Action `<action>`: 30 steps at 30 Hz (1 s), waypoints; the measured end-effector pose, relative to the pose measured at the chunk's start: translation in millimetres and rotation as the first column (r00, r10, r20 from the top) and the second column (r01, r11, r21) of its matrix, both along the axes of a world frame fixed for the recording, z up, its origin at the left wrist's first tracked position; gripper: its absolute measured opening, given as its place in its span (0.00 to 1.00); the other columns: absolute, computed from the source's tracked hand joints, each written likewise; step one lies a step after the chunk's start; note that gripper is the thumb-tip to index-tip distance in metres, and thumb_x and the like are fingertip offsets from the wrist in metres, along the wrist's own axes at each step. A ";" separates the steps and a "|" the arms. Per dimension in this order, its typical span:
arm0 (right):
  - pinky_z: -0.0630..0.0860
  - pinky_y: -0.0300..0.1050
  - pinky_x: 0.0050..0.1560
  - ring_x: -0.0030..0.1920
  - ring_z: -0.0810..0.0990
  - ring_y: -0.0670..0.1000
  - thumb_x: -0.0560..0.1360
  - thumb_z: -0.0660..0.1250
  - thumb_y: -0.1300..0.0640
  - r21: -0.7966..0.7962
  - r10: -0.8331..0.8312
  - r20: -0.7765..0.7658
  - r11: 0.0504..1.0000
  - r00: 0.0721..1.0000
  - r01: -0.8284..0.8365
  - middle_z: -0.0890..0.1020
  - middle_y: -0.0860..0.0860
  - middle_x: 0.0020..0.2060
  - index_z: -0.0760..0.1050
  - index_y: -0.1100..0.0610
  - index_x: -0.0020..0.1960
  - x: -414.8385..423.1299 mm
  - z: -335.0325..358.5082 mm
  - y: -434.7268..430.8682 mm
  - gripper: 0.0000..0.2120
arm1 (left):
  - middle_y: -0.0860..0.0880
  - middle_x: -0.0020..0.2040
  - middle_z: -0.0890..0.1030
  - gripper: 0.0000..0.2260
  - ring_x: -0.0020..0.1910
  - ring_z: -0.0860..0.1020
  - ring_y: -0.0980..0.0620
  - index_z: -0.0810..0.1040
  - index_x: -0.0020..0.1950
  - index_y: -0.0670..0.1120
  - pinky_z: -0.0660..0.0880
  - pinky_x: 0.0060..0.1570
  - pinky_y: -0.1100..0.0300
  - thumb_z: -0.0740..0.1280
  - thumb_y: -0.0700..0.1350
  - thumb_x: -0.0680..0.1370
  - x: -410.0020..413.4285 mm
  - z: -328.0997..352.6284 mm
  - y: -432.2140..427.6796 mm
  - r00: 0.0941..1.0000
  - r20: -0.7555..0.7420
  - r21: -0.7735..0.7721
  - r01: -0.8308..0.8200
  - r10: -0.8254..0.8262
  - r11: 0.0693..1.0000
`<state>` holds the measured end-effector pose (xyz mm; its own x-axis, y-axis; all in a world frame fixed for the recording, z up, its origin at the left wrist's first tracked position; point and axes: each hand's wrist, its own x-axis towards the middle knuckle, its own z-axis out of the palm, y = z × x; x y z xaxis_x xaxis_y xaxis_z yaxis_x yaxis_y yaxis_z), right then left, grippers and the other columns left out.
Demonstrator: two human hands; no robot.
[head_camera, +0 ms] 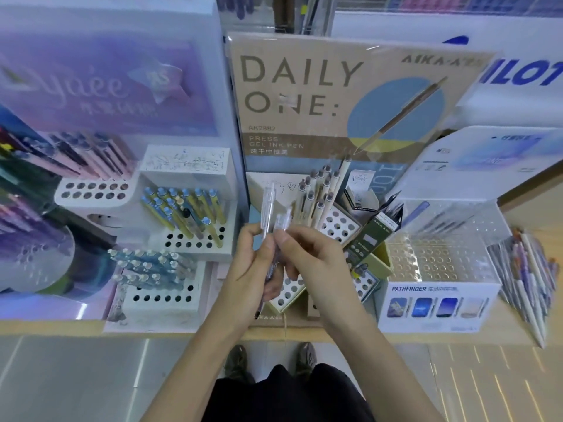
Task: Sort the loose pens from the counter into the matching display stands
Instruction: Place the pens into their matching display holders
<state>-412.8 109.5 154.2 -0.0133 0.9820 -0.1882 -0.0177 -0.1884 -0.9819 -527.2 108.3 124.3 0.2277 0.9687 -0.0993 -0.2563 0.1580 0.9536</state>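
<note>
Left hand (253, 263) grips a clear pen (268, 205) upright and right hand (307, 257) pinches a second clear pen (282, 219) beside it, just in front of the Daily One stand (304, 86), probably comparing them before picking holes, while more loose pens (524, 269) lie on the tabletop (335, 333) far right.

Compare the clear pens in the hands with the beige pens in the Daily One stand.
The clear pens are see-through; the beige pens are opaque with grey tops. The clear pens are held by the left hand and right hand; the beige pens stand tilted in the Daily One stand. Both point tops upward.
</note>
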 end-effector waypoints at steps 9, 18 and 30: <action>0.73 0.34 0.36 0.32 0.77 0.44 0.74 0.69 0.62 -0.073 -0.273 -0.118 0.961 0.955 0.266 0.80 0.48 0.29 0.80 0.60 0.40 -3.8 -16.8 -14.9 0.05 | 0.56 0.41 0.84 0.11 0.34 0.81 0.58 0.67 0.53 0.50 0.73 0.33 0.71 0.54 0.56 0.78 -20.2 -16.2 -5.3 0.981 -0.194 -0.105 -0.030 0.009 0.994; 0.70 0.28 0.36 0.36 0.78 0.43 0.76 0.69 0.56 0.193 -0.445 0.384 0.895 0.809 0.401 0.81 0.51 0.36 0.76 0.55 0.43 9.2 -56.7 -23.4 0.04 | 0.58 0.38 0.80 0.04 0.36 0.74 0.62 0.80 0.45 0.57 0.71 0.39 0.72 0.67 0.54 0.73 -45.4 -34.6 -5.4 0.896 -0.271 0.093 -0.339 0.352 0.936; 0.72 0.29 0.41 0.41 0.78 0.43 0.77 0.67 0.59 0.289 -0.428 0.484 0.902 0.764 0.322 0.80 0.52 0.41 0.78 0.58 0.49 10.0 -86.6 -16.4 0.03 | 0.62 0.42 0.83 0.11 0.44 0.81 0.62 0.76 0.45 0.55 0.74 0.44 0.72 0.71 0.38 0.73 -35.8 -65.6 -19.4 0.803 -0.444 0.177 -0.356 0.397 0.918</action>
<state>-402.8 93.1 67.6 0.4110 0.9034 0.1222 0.4755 -0.0981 -0.8742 -562.9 88.9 58.6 -0.2092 0.9777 -0.0173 0.1935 0.0587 0.9793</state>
